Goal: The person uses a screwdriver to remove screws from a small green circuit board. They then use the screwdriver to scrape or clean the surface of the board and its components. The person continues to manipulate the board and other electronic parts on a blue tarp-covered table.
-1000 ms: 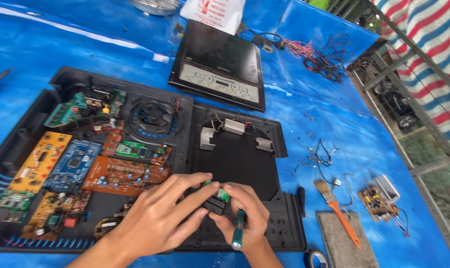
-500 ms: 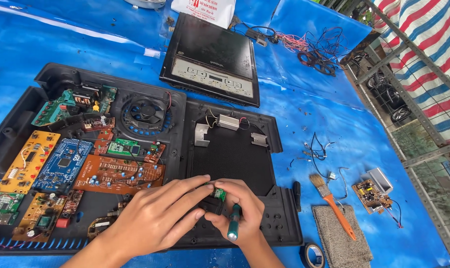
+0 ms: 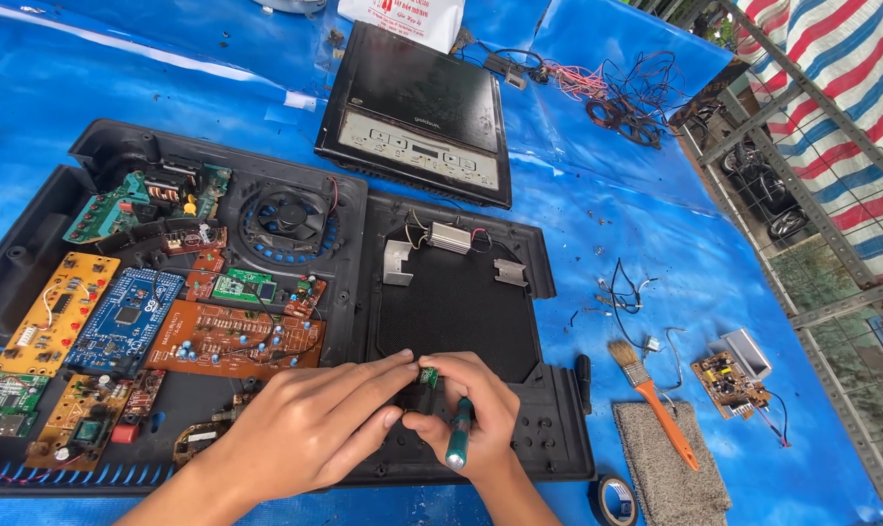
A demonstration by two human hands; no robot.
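Observation:
My left hand (image 3: 310,429) and my right hand (image 3: 471,409) meet over the near edge of a black plastic casing (image 3: 461,312). Between the fingertips of both hands sits a small green circuit board (image 3: 428,376). The right hand also grips a green-handled screwdriver (image 3: 458,440), its handle pointing toward me. The left fingers pinch the little board from the left. To the left, a larger black tray (image 3: 42,224) holds several circuit boards, orange, blue and green, plus a round fan (image 3: 288,219).
A black induction cooktop (image 3: 417,112) lies at the back on the blue tarp (image 3: 597,224). On the right lie an orange-handled brush (image 3: 656,399), a grey cloth (image 3: 670,463), a small board with wires (image 3: 729,375), a tape roll (image 3: 617,499) and tangled wires (image 3: 626,97).
The view has shifted slightly, so the hands sit a little higher in frame. Both hands stay together on the small green board, fingers adjusting only a little.

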